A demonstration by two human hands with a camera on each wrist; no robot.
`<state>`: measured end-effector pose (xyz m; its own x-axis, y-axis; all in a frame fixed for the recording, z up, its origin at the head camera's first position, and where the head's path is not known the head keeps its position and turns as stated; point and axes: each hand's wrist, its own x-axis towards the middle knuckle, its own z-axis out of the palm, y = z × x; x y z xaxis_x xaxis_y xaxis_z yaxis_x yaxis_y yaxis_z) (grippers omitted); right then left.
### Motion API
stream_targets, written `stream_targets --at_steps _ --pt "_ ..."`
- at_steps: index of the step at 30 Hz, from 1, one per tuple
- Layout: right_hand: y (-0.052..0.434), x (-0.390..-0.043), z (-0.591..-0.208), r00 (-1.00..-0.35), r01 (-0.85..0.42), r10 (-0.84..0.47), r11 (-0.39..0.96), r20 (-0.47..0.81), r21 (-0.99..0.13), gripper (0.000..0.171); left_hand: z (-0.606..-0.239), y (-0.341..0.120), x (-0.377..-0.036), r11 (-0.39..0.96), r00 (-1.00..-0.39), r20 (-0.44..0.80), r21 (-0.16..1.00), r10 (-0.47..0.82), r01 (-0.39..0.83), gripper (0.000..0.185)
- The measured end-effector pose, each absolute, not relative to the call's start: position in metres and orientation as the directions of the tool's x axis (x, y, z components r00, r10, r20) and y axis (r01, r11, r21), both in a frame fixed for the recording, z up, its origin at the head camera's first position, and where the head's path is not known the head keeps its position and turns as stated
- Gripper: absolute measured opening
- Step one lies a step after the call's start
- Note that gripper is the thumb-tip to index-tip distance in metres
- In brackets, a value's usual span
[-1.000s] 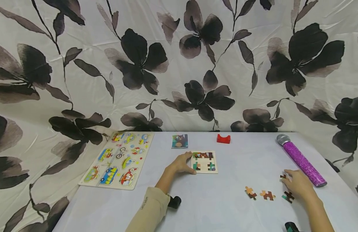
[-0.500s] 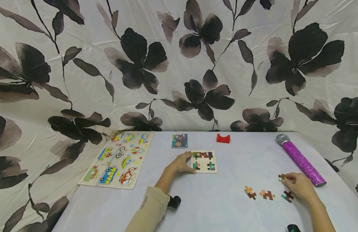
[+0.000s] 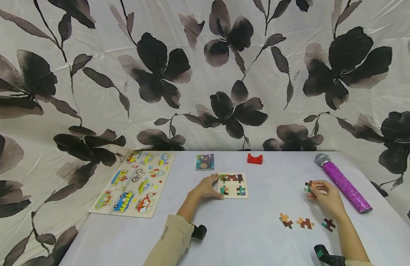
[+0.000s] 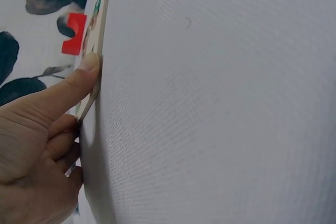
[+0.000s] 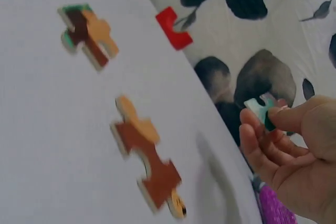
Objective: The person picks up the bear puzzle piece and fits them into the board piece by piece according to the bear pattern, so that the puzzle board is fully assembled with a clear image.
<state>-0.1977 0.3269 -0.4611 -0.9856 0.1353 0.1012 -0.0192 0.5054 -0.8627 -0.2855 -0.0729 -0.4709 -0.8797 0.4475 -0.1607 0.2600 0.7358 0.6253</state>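
My left hand point(image 3: 206, 187) holds the left side of a small square puzzle board point(image 3: 243, 196), thumb at its near edge and a finger at the far corner. Pieces lie in its top row and bottom corners. In the left wrist view the thumb point(image 4: 73, 85) presses the board's edge point(image 4: 103, 30). My right hand point(image 3: 327, 195) pinches a green and brown puzzle piece point(image 3: 308, 186) above the table, seen also in the right wrist view as a piece point(image 5: 258, 107) between thumb and fingers. Loose puzzle pieces point(image 3: 286, 220), point(image 3: 305, 223), point(image 3: 328, 224) lie below that hand.
A large vehicle puzzle board point(image 3: 135, 184) lies at the left. Behind the small board are a picture card point(image 3: 205, 162) and a red notched block point(image 3: 255, 159). A glittery purple microphone point(image 3: 346, 186) lies at the right, near the right arm. Patterned cloth point(image 3: 198, 81) hangs behind the table.
My right hand has lifted the puzzle piece off the table and carried it left and away from me, past the loose pieces. The left hand keeps its place on the board.
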Motion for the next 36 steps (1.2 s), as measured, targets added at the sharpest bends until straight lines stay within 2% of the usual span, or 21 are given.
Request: stream_targets --at_steps 3,8,11,13,16,20,22,27,33,36 --pt "0.311 -0.22 -0.467 -0.978 -0.082 0.157 0.319 0.139 -0.944 0.041 -0.47 -0.074 -0.286 0.74 -0.883 -0.16 0.621 0.441 0.257 0.091" --pt "0.298 -0.266 -0.497 -0.968 -0.205 0.141 0.034 0.208 -0.978 0.064 -0.469 -0.075 -0.287 0.729 -0.879 -0.159 0.634 0.45 0.259 0.091" --pt "0.287 -0.284 -0.507 -0.963 -0.251 0.112 -0.029 0.246 -0.968 0.07 -0.468 -0.074 -0.287 0.725 -0.879 -0.158 0.639 0.45 0.257 0.091" --pt "0.279 -0.292 -0.509 -0.959 -0.264 0.115 -0.022 0.26 -0.964 0.07 -0.468 -0.074 -0.287 0.727 -0.88 -0.16 0.638 0.448 0.254 0.091" --pt "0.268 -0.299 -0.51 -0.956 -0.251 0.152 0.017 0.25 -0.968 0.062 -0.468 -0.074 -0.286 0.729 -0.88 -0.162 0.636 0.446 0.252 0.091" --pt "0.254 -0.304 -0.509 -0.967 -0.194 0.163 0.017 0.194 -0.981 0.053 -0.468 -0.074 -0.285 0.733 -0.882 -0.172 0.636 0.439 0.241 0.091" --pt "0.247 -0.304 -0.507 -0.974 -0.174 0.147 0.007 0.173 -0.985 0.054 -0.469 -0.073 -0.285 0.736 -0.883 -0.176 0.635 0.435 0.237 0.091" --pt "0.225 -0.292 -0.488 -0.983 -0.155 0.094 0.017 0.156 -0.988 0.055 -0.471 -0.073 -0.285 0.732 -0.884 -0.169 0.637 0.436 0.24 0.091" --pt "0.199 -0.271 -0.451 -0.991 -0.11 0.07 0.075 0.115 -0.991 0.037 -0.47 -0.073 -0.285 0.725 -0.877 -0.162 0.639 0.452 0.256 0.091" --pt "0.192 -0.269 -0.445 -0.996 -0.045 0.079 0.049 0.049 -0.998 0.033 -0.469 -0.073 -0.284 0.719 -0.875 -0.154 0.643 0.46 0.265 0.09"
